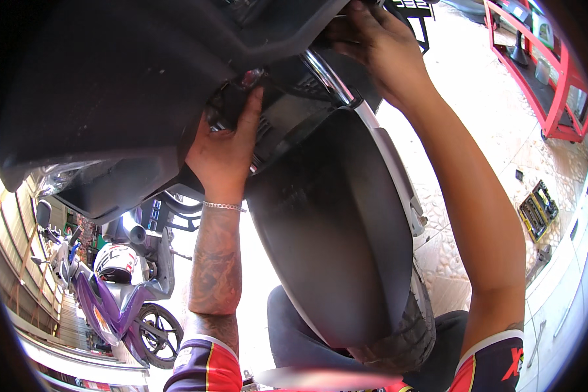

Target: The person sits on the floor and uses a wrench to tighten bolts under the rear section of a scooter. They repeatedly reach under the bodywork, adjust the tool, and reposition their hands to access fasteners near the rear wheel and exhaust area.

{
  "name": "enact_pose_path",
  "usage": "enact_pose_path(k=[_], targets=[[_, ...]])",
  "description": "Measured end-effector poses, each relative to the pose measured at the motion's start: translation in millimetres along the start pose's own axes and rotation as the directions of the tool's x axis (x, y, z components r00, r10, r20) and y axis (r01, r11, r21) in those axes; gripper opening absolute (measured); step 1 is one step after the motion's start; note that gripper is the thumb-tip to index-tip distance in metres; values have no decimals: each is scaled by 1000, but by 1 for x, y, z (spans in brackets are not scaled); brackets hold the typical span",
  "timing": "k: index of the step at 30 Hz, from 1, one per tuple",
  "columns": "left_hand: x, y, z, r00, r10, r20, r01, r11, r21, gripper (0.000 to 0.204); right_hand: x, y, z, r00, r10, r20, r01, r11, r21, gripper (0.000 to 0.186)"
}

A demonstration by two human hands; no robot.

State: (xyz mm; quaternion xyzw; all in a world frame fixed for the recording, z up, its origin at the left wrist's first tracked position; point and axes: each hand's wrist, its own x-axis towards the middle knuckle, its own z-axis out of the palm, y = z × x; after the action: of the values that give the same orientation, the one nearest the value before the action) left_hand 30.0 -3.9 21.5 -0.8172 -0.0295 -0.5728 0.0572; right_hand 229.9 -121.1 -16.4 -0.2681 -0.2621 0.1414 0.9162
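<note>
A large black body panel (111, 85) of a motor scooter fills the upper left. Beneath it stand a black front fender (326, 228), a shiny fork tube (328, 77) and the front tyre (405, 333). My left hand (225, 153), with a chain bracelet at the wrist, reaches up into the gap under the panel. Its thumb points up beside a small reddish part (250, 78); the other fingers are mostly hidden, closed around something I cannot make out. My right hand (379, 49) grips the panel's underside at the top right, its fingertips partly in shadow.
A red tool cart (549, 72) stands at the far right. On the floor lie an open socket set (539, 210) and a wrench (538, 343). To the left are a purple motorcycle (104, 304) and a white helmet (116, 262). My legs flank the front wheel.
</note>
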Motion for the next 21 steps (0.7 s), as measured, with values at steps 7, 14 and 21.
enact_pose_path(k=[7, 14, 21], targets=[[-6, -10, -2, 1000, -25, -3, 26, 996, 87, 30, -121, -65, -103, 993, -105, -48, 72, 888, -455, 47], [-5, -25, 0, 994, 84, -68, -61, 954, 293, 18, -349, -104, -265, 722, 131, -680, -566, 676, -471, 37], [-1, -25, -2, 989, 115, -88, -70, 911, 406, 28, -544, -89, -335, 491, 129, -861, -683, 671, -289, 27]])
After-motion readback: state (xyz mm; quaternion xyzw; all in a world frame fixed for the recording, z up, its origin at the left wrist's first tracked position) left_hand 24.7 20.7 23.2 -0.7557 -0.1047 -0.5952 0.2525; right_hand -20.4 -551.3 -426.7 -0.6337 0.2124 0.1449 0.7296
